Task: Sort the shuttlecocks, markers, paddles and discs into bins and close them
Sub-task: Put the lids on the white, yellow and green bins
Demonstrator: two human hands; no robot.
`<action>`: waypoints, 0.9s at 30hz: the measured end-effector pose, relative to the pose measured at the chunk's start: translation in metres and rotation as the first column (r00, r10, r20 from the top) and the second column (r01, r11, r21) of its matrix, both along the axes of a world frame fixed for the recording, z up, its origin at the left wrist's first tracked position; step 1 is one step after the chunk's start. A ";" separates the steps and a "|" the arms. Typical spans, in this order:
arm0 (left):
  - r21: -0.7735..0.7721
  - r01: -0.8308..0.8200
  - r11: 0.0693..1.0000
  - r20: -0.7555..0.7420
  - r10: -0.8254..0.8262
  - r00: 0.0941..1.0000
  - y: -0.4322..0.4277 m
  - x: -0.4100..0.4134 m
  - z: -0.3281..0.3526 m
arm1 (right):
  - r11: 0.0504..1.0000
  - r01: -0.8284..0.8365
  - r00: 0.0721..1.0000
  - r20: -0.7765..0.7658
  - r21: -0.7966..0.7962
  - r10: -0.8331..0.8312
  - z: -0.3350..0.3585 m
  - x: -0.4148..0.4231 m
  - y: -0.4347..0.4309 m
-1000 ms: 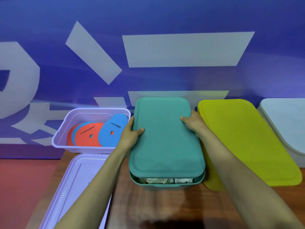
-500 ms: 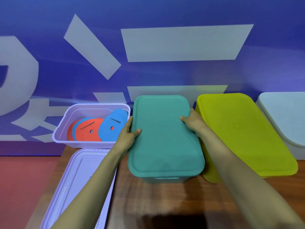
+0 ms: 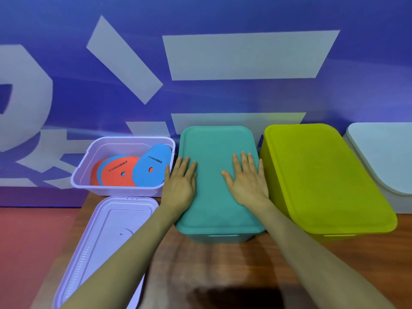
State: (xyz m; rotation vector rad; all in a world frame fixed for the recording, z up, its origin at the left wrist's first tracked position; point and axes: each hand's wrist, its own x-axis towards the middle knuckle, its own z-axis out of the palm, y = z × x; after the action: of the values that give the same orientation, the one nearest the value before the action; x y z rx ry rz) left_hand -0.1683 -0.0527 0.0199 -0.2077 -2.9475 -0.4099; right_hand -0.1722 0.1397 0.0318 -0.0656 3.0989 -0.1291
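Note:
A teal bin (image 3: 217,237) stands at the middle of the table with its teal lid (image 3: 214,143) lying flat on top. My left hand (image 3: 179,182) presses flat on the lid's left side, fingers straight. My right hand (image 3: 247,179) presses flat on its right half. To the left, an open lilac bin (image 3: 89,159) holds blue and orange discs (image 3: 133,172). Its lilac lid (image 3: 107,241) lies on the table in front of it, partly under my left forearm.
A yellow-green bin (image 3: 321,175) with its lid on stands right of the teal one. A pale grey lidded bin (image 3: 383,152) sits at the far right edge. Brown tabletop (image 3: 223,268) runs in front. A blue wall stands just behind the bins.
The teal lid dropped from a raised tilt to flat on its bin. Both hands let go of its side edges and now lie flat on top.

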 end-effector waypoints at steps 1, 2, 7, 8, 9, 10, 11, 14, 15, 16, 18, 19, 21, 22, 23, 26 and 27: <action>-0.026 0.006 1.000 -0.005 -0.006 1.000 0.000 -0.002 -0.001 | 1.000 0.004 1.000 -0.011 -0.002 -0.004 0.001 -0.001 0.000; -0.051 0.009 0.999 0.000 -0.009 1.000 0.000 -0.002 0.000 | 1.000 0.003 1.000 -0.027 -0.008 -0.003 0.002 -0.002 0.000; 0.034 -0.004 0.999 0.066 0.002 0.998 0.001 0.000 0.003 | 0.957 -0.239 0.970 -0.095 -0.164 0.226 0.002 0.007 -0.008; 0.122 -0.006 0.993 0.075 -0.003 0.997 -0.001 -0.001 0.004 | 0.947 -0.249 0.968 -0.091 -0.202 0.235 0.003 0.007 -0.010; 0.223 -0.001 0.975 0.070 -0.015 0.997 -0.003 -0.001 0.006 | 0.944 -0.236 0.971 -0.086 -0.232 0.222 0.005 0.007 -0.012; 0.310 0.011 0.951 0.054 -0.030 0.998 -0.006 -0.001 0.008 | 0.944 -0.214 0.977 -0.080 -0.251 0.200 0.005 0.005 -0.015; 0.364 0.029 0.931 0.028 -0.042 0.999 -0.009 -0.001 0.010 | 0.944 -0.195 0.981 -0.072 -0.267 0.182 0.006 0.004 -0.019; 0.467 0.038 0.883 -0.045 -0.020 0.999 -0.021 0.006 0.017 | 0.918 -0.234 0.972 -0.109 -0.322 0.209 0.009 0.001 -0.038; 0.510 0.026 0.860 -0.070 0.011 0.997 -0.027 0.009 0.020 | 0.897 -0.268 0.962 -0.141 -0.352 0.232 0.012 0.001 -0.047; 0.545 0.012 0.838 -0.096 0.049 0.994 -0.037 0.012 0.021 | 0.869 -0.308 0.950 -0.176 -0.387 0.258 0.016 0.002 -0.059; 0.586 -0.035 0.810 -0.122 0.131 0.984 -0.062 0.018 0.020 | 0.800 -0.397 0.916 -0.242 -0.450 0.319 0.026 0.008 -0.087; 0.597 -0.065 0.800 -0.117 0.167 0.979 -0.077 0.021 0.018 | 0.760 -0.438 0.898 -0.276 -0.480 0.343 0.030 0.013 -0.103; 0.608 -0.115 0.785 -0.096 0.217 0.972 -0.110 0.030 0.009 | 0.686 -0.513 0.857 -0.346 -0.516 0.382 0.034 0.025 -0.137; 0.607 -0.141 0.782 -0.075 0.233 0.969 -0.128 0.034 0.003 | 0.660 -0.553 0.832 -0.372 -0.508 0.411 0.031 0.030 -0.155; 0.596 -0.174 0.784 -0.045 0.249 0.968 -0.145 0.039 -0.003 | 0.641 -0.589 0.808 -0.378 -0.493 0.452 0.027 0.035 -0.172; 0.483 -0.279 0.830 0.072 0.280 0.957 -0.202 0.053 -0.030 | 0.635 -0.608 0.786 -0.248 -0.477 0.566 0.002 0.044 -0.216; 0.431 -0.310 0.848 0.117 0.288 0.950 -0.223 0.058 -0.042 | 0.667 -0.578 0.802 -0.177 -0.470 0.571 -0.010 0.045 -0.228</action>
State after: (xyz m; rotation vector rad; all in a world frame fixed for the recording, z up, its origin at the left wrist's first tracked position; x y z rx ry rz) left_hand -0.1102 -0.2761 -0.0220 0.3206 -2.7595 -1.0279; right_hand -0.1269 -0.0888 0.0218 -1.0527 2.7781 -0.9040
